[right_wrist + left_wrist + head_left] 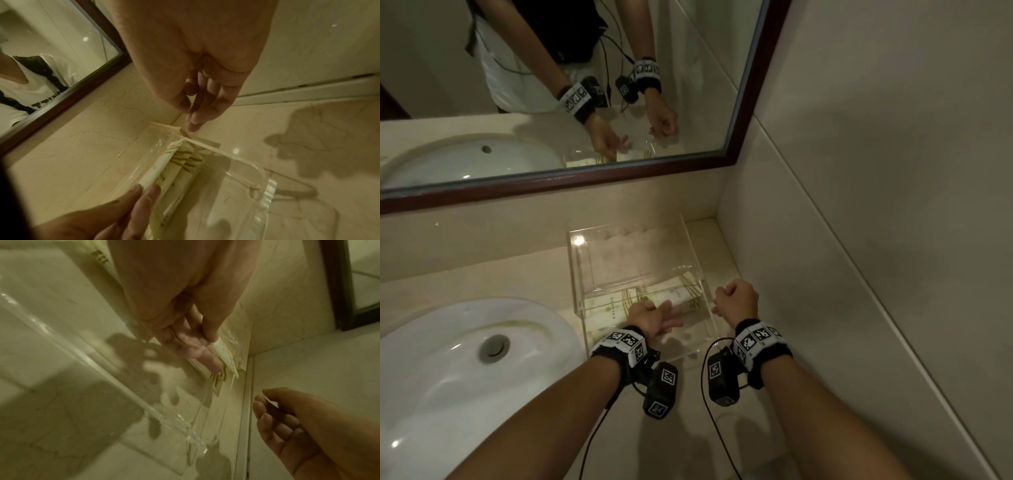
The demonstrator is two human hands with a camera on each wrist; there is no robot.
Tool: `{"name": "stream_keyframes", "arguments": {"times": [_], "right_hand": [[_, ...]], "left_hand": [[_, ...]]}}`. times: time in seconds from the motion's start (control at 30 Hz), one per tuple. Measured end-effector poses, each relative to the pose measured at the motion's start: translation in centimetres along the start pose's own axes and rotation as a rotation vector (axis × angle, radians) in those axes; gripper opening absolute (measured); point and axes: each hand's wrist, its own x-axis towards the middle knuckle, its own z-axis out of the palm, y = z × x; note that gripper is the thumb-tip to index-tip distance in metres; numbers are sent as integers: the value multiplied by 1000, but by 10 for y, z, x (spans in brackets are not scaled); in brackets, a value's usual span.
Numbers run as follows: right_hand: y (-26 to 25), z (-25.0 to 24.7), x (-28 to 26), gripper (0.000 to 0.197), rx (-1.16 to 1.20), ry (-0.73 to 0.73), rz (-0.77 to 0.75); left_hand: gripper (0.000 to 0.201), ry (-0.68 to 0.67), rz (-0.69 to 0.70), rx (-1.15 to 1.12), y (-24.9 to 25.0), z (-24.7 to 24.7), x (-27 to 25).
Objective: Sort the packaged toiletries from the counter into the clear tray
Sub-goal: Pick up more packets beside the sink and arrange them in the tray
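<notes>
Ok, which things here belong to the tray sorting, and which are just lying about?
Job in hand: clear tray; packaged toiletries lying in it; left hand, pinching one of them; right hand, empty, beside the tray.
Lying about: sink; mirror.

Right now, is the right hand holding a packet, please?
No, the right hand hovers empty, fingers loosely curled, beside the clear tray.

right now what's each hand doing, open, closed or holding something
left hand: pinches a white packet inside the clear tray.
right hand: open, loosely curled, holding nothing.
</notes>
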Motion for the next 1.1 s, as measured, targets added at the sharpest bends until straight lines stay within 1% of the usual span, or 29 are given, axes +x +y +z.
{"name": "stream_keyframes", "arguments": {"times": [0.03,0.1,0.13,0.27,0.33,0.43,0.57,0.67,0.77,0.83,0.97,1.1], "right_hand": [[0,-1,1,27,1,-1,-2],[0,-1,4,27,10,-1,-1],[-1,-2,5,27,17,-2,0],[-10,-2,4,29,12,-18,-24],[-15,1,1,29,-7,-39,-36],[-21,9,-1,26,-28,-78,-52],[-37,20,-8,31,-78,-168,-112],[-55,31,-21,30,-109,-266,-131],[-71,46,-35,25,-160,-365,-148],[-86,57,-52,24,-205,-428,-197],[-111,76,-79,22,-345,-495,-311],[-132,100,-117,19,-438,-547,-411]], "left_hand": [[22,12,13,6,1,1,2],[17,26,22,40,2,0,2],[19,25,20,58,2,-1,3],[37,17,-5,114,3,-7,2],[41,13,-23,130,5,-13,0],[40,-1,-10,199,11,-21,-7],[32,32,87,234,27,-38,-22],[26,38,157,274,40,-61,-34],[16,47,189,296,50,-87,-49],[15,76,231,298,54,-109,-59],[16,129,342,331,57,-145,-76],[20,216,394,338,53,-189,-99]]}}
